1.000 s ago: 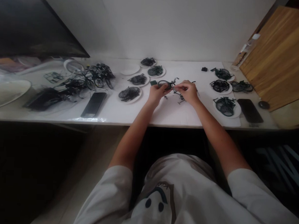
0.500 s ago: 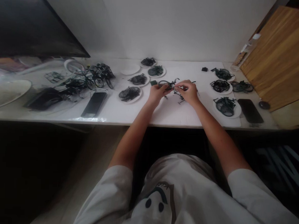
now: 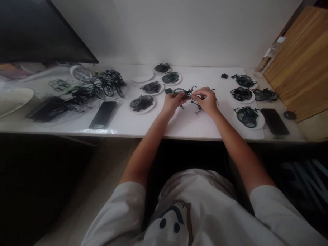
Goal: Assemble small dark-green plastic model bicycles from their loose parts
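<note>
Above the middle of the white table, my left hand (image 3: 175, 99) grips a small dark model bicycle (image 3: 191, 95) near its spoked wheel. My right hand (image 3: 206, 98) pinches at the same model from the other side, with thumb and forefinger closed by the frame and handlebar. Any small part between those fingertips is too small to make out. More dark frame pieces (image 3: 199, 110) show just under and beside the right hand. A small dark green block (image 3: 168, 91) lies beside the left hand.
White plates of dark bicycle parts stand left (image 3: 151, 87) and right (image 3: 242, 95). Several model bicycles (image 3: 108, 82) cluster at the far left, near a phone (image 3: 103, 114). Another black phone (image 3: 275, 121), a bottle (image 3: 271, 55) and a wooden board (image 3: 306, 59) are at the right.
</note>
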Motion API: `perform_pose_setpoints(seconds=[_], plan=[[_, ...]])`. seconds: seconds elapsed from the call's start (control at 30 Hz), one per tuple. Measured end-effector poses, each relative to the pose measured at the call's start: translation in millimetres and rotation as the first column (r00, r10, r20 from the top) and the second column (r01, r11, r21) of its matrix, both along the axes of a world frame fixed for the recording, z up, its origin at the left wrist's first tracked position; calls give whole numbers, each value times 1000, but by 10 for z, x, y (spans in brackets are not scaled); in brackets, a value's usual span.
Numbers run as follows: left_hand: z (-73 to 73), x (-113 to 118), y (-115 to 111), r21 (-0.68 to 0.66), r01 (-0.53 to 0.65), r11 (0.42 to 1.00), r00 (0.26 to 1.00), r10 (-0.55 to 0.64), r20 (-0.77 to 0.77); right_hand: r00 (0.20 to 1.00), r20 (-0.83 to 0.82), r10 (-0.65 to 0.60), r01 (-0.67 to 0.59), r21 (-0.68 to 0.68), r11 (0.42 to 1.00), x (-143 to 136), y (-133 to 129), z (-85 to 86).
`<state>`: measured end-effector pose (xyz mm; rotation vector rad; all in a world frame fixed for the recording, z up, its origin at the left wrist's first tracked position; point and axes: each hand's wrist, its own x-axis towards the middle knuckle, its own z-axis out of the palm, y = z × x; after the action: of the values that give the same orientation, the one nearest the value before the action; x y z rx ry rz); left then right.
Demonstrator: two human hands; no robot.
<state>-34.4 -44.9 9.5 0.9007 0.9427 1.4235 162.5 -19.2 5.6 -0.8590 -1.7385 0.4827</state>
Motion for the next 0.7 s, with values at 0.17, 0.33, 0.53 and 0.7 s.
perform_pose_setpoints(seconds=[0.17,0.33,0.53,0.7], plan=[[2,2,0,13,12,1000,1000,-12,19,1000,11,-8,8,-5,1000,-4,-5,14],[-4,3,4,5,0,1000,1000,0,10,999,45,-27,28,-20,999,-14,-27,62],[13,9,-5,6,-6,1000,1000,6,28,994,96,-49,42,80,996,-15,-16,75],[37,15,-7,-6,-10,1000,998,11,58,993,114,-35,21,122,992,-19,-9,71]])
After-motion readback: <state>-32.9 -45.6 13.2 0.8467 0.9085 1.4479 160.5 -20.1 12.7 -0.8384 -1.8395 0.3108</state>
